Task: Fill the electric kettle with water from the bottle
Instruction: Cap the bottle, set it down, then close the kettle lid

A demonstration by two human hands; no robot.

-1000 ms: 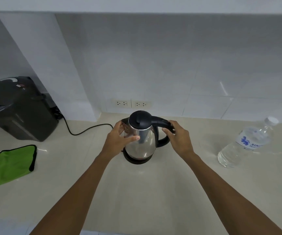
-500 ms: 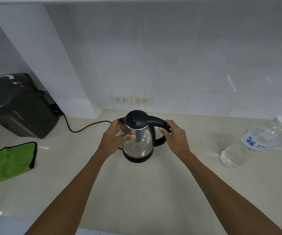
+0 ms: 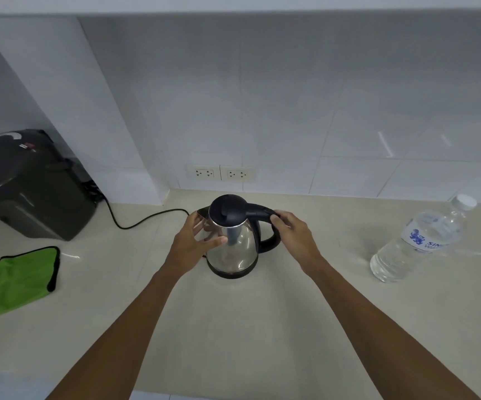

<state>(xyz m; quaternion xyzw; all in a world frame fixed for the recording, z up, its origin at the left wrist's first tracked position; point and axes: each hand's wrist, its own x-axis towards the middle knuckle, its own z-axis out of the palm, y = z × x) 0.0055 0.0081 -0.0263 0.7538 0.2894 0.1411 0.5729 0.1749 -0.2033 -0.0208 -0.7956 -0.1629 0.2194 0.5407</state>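
Note:
A steel electric kettle [image 3: 238, 249] with a black lid and black handle stands on its base in the middle of the counter, lid closed. My left hand [image 3: 193, 243] cups the kettle's left side, thumb against the steel body. My right hand [image 3: 294, 235] grips the top of the black handle. A clear plastic water bottle [image 3: 418, 241] with a white cap and blue label stands capped at the right, apart from both hands.
A black appliance [image 3: 28, 183] sits at the back left, its cord [image 3: 135, 223] running toward the kettle. A green cloth [image 3: 11, 281] lies at the left edge. Two wall sockets [image 3: 220, 173] are behind the kettle. The pale counter [image 3: 233, 327] stretches toward me.
Both hands keep their places on the kettle. The view has shifted slightly, so the bottle sits further right in the frame.

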